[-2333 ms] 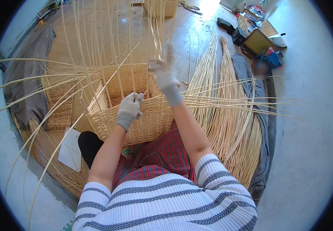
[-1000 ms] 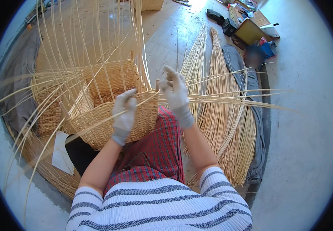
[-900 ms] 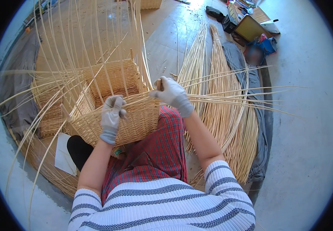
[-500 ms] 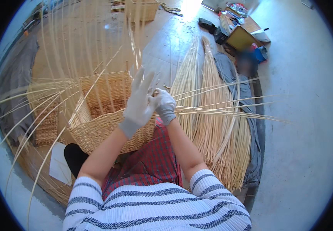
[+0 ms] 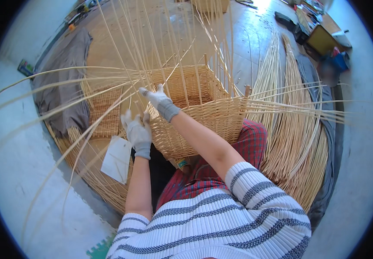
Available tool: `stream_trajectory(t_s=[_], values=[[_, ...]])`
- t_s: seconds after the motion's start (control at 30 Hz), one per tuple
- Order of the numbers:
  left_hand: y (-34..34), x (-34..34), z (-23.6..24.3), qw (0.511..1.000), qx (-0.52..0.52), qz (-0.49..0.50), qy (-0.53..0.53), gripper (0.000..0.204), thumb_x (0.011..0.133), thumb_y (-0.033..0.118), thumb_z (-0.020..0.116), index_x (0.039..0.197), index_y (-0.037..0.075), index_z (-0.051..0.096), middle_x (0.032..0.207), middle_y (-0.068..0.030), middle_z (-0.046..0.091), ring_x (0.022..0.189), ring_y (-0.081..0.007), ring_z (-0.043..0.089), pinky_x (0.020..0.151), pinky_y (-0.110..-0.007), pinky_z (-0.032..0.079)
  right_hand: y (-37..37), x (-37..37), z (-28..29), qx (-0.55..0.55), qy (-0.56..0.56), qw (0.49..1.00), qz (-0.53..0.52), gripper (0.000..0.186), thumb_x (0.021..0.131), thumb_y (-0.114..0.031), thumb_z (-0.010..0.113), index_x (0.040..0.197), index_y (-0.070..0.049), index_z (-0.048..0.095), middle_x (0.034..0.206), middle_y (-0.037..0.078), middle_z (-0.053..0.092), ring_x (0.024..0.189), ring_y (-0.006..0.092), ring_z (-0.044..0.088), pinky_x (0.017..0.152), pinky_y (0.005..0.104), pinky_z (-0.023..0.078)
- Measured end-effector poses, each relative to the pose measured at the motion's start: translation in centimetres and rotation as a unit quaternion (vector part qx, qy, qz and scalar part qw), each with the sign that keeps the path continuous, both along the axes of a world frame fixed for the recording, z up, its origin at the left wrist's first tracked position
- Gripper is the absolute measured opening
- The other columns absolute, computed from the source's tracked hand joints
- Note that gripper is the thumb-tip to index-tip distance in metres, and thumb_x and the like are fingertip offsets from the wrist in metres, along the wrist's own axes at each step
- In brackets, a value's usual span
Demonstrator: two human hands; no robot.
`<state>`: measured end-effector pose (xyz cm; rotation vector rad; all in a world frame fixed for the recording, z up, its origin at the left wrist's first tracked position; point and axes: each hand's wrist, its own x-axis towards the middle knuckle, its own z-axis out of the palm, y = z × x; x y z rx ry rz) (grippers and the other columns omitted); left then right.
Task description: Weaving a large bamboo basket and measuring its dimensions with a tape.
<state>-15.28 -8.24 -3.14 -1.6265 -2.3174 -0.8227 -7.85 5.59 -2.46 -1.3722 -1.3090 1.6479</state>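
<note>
— Gloved right hand reaching across to the near-left corner of the half-woven wicker basket, fingers pinched narrowly round a loose cane strand there. Whether fully closed on it, cannot tell.

— And the left hand?

— Also gloved, just below and beside the right, pressed against the same corner of the basket. Fingers curled, seemingly among the long strands that sweep out to the left; actual hold hidden, so cannot tell.

— Where the basket?

— Resting on the lap, over a red plaid cloth, tilted a little away. Rectangular, walls woven partway up, bare uprights rising tall from the rim. A short wooden peg standing at the right corner.

— Further out?

— Long pale strands arcing off the left side, more running out level to the right. Behind those, big bundles of cane laid on the floor on grey cloth. Left of the basket, a flat woven panel lying on a round woven mat, with a white sheet of paper just beside the left wrist. Dark grey cloth heaped beyond that. Far right top, some boxes and clutter, too small to make out.
</note>
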Motion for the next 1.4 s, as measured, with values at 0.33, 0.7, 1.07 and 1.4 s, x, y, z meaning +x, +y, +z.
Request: stream_trajectory(t_s=[0.33, 0.7, 1.07, 1.4], values=[[1.3, -2.7, -1.0, 0.984, 0.023, -0.165, -0.057, 0.038, 0.099, 0.038, 0.054, 0.108, 0.005, 0.070, 0.109, -0.0128, 0.069, 0.113, -0.0346, 0.057, 0.110, -0.044, 0.034, 1.3, -2.9, -2.4, 0.371, 0.153, 0.873, -0.278, 0.050, 0.095, -0.017, 0.066, 0.138, 0.003, 0.048, 0.116, 0.011, 0.064, 0.084, 0.0129, 0.061, 0.067, 0.0284, 0.054], [-1.2, -1.4, -0.9, 0.977, 0.108, -0.151, -0.101, 0.039, 0.073, 0.019, 0.084, 0.099, 0.009, 0.058, 0.104, -0.0096, 0.064, 0.116, -0.0375, 0.058, 0.105, -0.045, 0.041, -3.7, 3.4, 8.7, 0.300, 0.038, 0.953, 0.037, 0.056, 0.093, -0.025, 0.067, 0.142, -0.008, 0.046, 0.093, 0.010, 0.070, 0.081, 0.0235, 0.066, 0.074, 0.0338, 0.053], [-0.6, -1.6, 0.2, 0.976, 0.069, -0.170, -0.113, 0.034, 0.071, 0.017, 0.085, 0.090, 0.007, 0.059, 0.094, -0.0091, 0.066, 0.106, -0.0327, 0.062, 0.112, -0.046, 0.038, -4.3, 2.7, 8.3, 0.500, 0.126, 0.856, -0.024, 0.036, 0.092, -0.013, 0.061, 0.126, -0.002, 0.058, 0.104, 0.013, 0.067, 0.095, 0.0256, 0.066, 0.084, 0.0330, 0.052], [-1.6, -2.2, 1.8, 0.977, 0.039, -0.196, -0.079, 0.025, 0.079, 0.019, 0.080, 0.091, 0.007, 0.062, 0.097, -0.0109, 0.064, 0.106, -0.0285, 0.060, 0.093, -0.043, 0.047, -7.8, 8.6, -1.9, 0.140, 0.347, 0.926, 0.059, 0.023, 0.103, -0.023, 0.048, 0.094, -0.004, 0.056, 0.081, 0.004, 0.058, 0.073, 0.0117, 0.059, 0.071, 0.0265, 0.052]])
